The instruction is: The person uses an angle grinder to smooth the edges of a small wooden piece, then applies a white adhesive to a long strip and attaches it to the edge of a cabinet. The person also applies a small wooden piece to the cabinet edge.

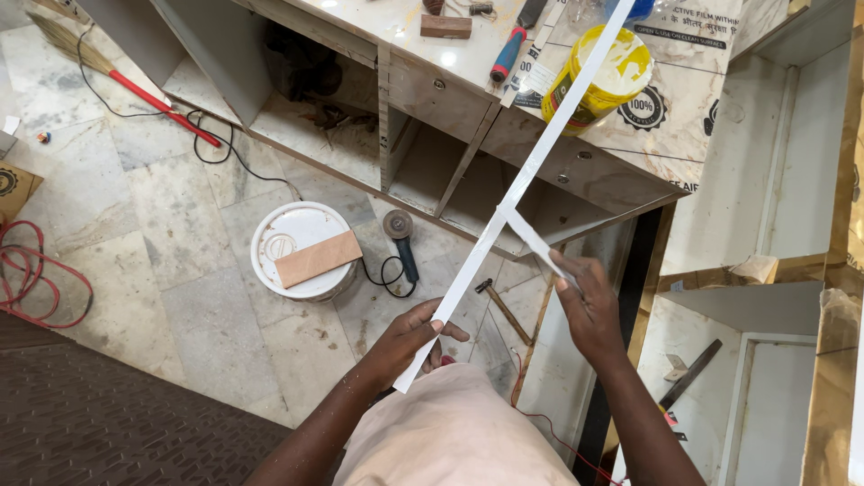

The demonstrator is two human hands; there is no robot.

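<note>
1. Above the marble floor (180,243), a long white strip (540,153) is held slantwise, running from near the person's waist up past the table (405,36) edge.
2. The left hand (405,337) is closed around the strip's lower end; its grip is clamped on the strip, fingers curled over the top face.
3. The right hand (585,306) is pinched on a thin white peeled layer (535,241) (it forks away from the strip at mid-length); this grip is together on that layer.
4. On the table, a yellow tin (603,76) with smeared lid is seen behind the strip, beside a screwdriver (508,54) with a red and blue handle and a small wooden block (445,25).
5. On the floor, a white bucket (301,247) is capped by a wooden piece; an angle grinder (400,238) lies just beside it, a hammer (499,306) near the strip's lower part.
6. A red-handled broom (135,85) lies at upper left.
</note>
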